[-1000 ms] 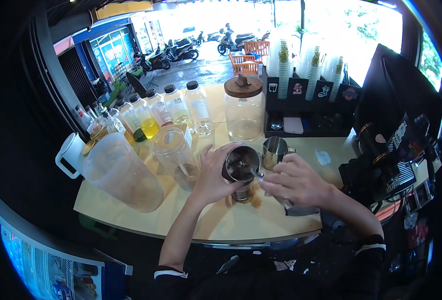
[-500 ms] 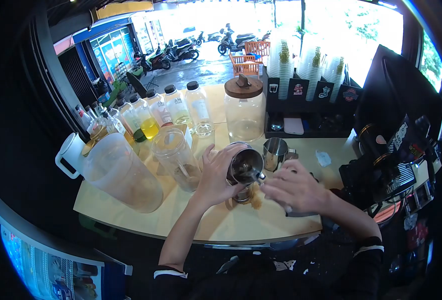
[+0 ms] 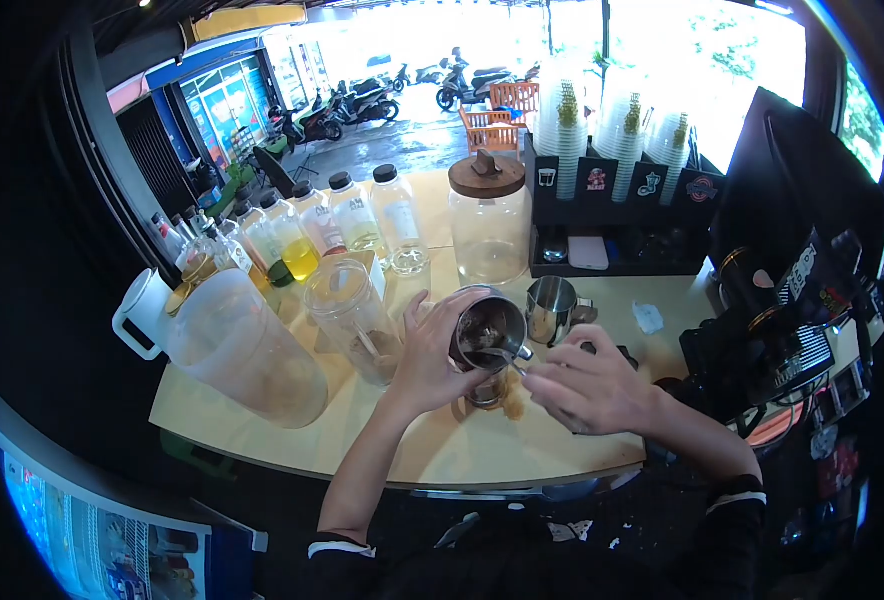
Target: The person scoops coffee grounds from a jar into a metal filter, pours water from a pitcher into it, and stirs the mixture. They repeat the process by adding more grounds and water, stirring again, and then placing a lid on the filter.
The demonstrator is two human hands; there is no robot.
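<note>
A person's bare hands work above a pale counter (image 3: 442,455) lined with drink-making supplies. The left hand (image 3: 434,350) is wrapped around the side of a metal cup (image 3: 484,322), held tilted so that its mouth and dark inside show; the contents are too blurred to name. The right hand (image 3: 594,385), its fingers curled, grips a thin metal utensil (image 3: 514,363) whose far end reaches into the cup. Partly hidden just below the cup, a small container (image 3: 487,394) stands on the counter next to a brown patch (image 3: 513,402). A metal pitcher (image 3: 549,308) stands upright just beyond the right hand. Left of the left hand are a clear jar (image 3: 340,310) and a large cloudy plastic jug (image 3: 252,350). Behind them stands a row of black-capped bottles (image 3: 399,222).
</note>
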